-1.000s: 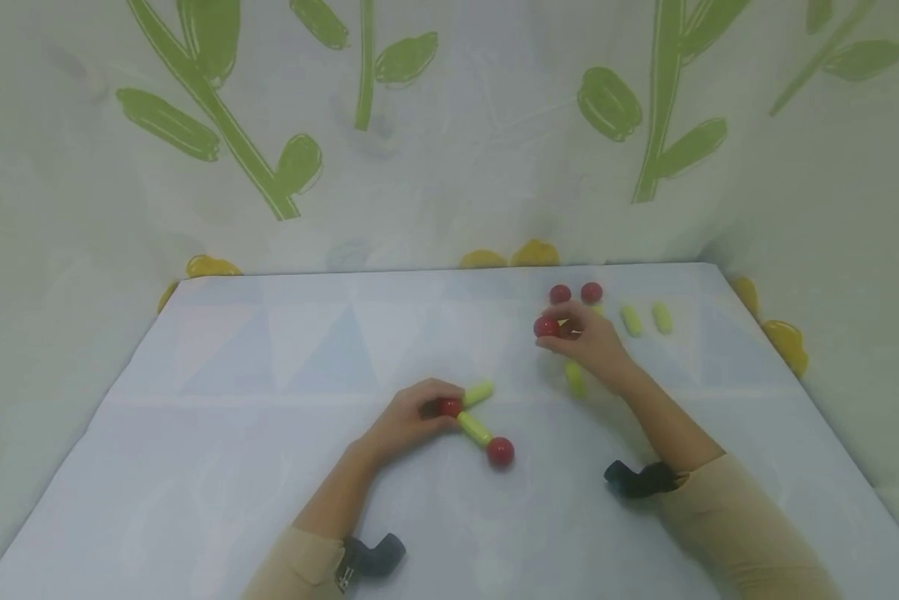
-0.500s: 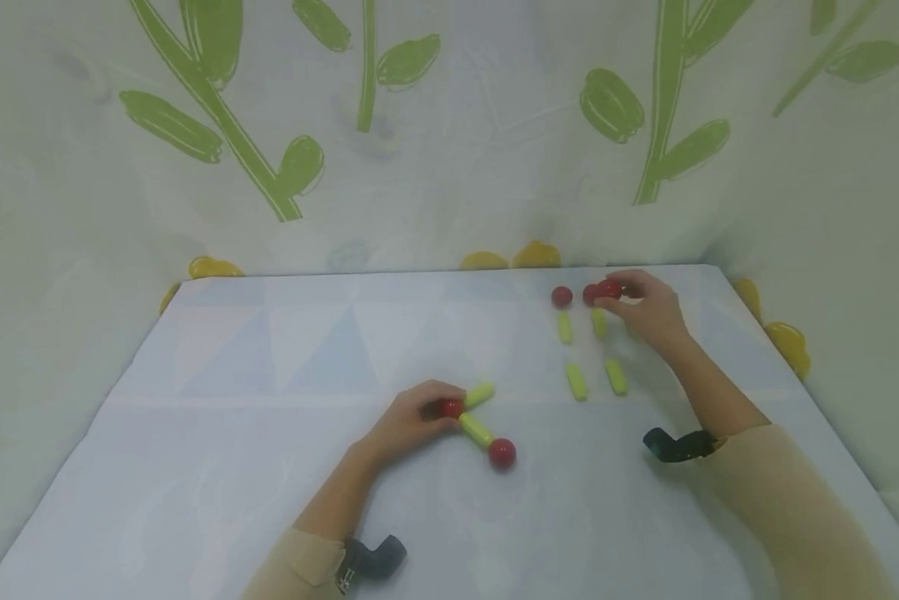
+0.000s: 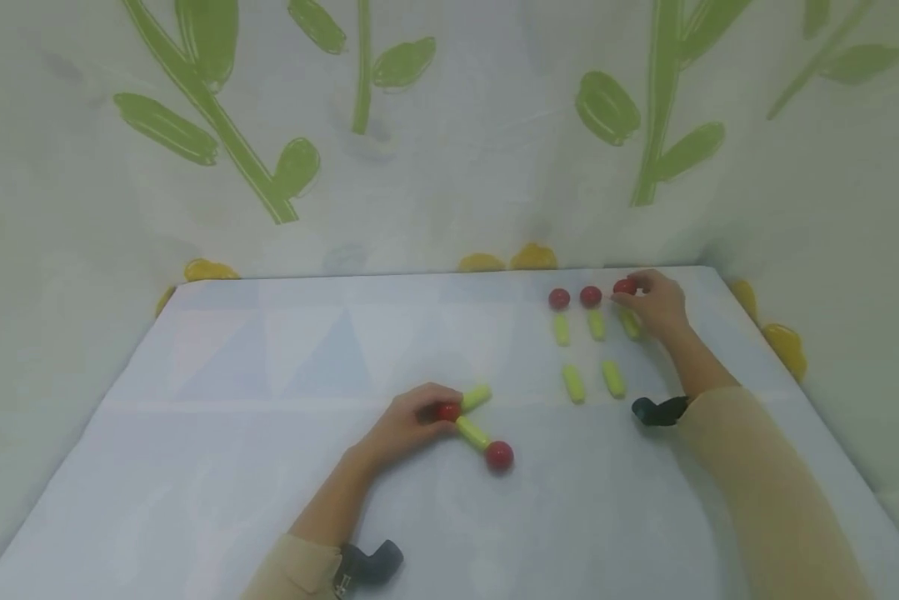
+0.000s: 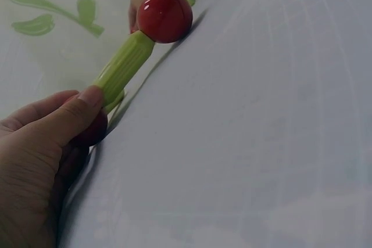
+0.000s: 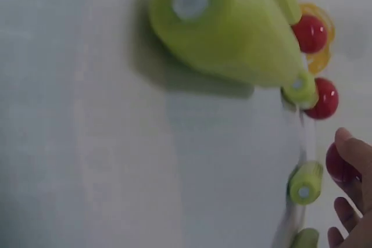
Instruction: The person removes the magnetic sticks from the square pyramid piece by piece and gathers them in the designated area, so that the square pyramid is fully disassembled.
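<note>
In the head view my left hand [image 3: 415, 423] grips a red ball [image 3: 449, 412] at the middle of the table. Two ribbed yellow-green rods meet that ball: a near rod [image 3: 472, 433], ending in a second red ball [image 3: 499, 456], and a far rod [image 3: 476, 397]. The left wrist view shows my thumb where the rod [image 4: 125, 65] joins the held ball [image 4: 93, 130]. At the back right my right hand [image 3: 657, 304] pinches another red ball [image 3: 625, 287] between thumb and fingers, at the far end of a yellow-green rod [image 3: 629, 324].
Left of the right hand, two red balls [image 3: 591, 297] sit at the far ends of two rods [image 3: 561, 330]. Two more rods [image 3: 612, 378] lie nearer on the white table [image 3: 217, 483]. The table's back edge meets a wall [image 3: 449, 192] with painted leaves.
My right hand has carried its red ball right and back, past the two other balls, to the third rod. My left hand keeps its grip in the same place.
</note>
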Available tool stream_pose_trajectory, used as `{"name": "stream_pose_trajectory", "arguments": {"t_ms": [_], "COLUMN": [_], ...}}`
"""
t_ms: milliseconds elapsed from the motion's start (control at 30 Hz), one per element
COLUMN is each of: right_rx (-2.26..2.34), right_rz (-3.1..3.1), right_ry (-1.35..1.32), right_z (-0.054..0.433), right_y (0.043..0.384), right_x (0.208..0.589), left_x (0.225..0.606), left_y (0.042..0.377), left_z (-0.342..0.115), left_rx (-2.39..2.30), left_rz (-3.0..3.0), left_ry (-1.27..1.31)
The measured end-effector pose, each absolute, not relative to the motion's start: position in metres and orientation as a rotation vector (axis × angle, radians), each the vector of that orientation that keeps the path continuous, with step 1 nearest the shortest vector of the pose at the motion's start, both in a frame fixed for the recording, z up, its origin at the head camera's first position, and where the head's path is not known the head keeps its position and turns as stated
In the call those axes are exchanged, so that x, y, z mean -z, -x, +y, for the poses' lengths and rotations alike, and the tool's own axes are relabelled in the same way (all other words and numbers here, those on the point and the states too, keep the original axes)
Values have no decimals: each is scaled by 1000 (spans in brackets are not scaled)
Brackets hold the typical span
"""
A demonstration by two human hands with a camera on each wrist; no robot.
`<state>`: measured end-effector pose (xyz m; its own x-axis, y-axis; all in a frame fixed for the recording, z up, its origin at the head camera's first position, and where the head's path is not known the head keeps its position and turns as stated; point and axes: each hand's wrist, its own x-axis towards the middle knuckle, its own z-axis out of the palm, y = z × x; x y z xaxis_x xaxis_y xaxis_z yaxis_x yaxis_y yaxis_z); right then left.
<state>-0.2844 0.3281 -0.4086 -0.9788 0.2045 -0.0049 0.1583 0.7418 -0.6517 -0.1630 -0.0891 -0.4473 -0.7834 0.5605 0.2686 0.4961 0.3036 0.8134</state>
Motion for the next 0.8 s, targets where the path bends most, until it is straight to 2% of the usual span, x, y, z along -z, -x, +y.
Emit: {"name": "stream_pose_trajectory", "arguments": {"t_ms": [133,800], "right_rx": [-1023,-979], "right_rz": [-2924,-3017], "right_ry": [324,288], "right_z": [337,337], "right_y": [290,298], "right_x": [412,414], "left_x": [433,431], "left_y": [157,156], "left_z": [-87,-88], "left_rx": [-1512,-1496], "left_rz": [2471,2485], "left_ry": [-1026,-1020]}}
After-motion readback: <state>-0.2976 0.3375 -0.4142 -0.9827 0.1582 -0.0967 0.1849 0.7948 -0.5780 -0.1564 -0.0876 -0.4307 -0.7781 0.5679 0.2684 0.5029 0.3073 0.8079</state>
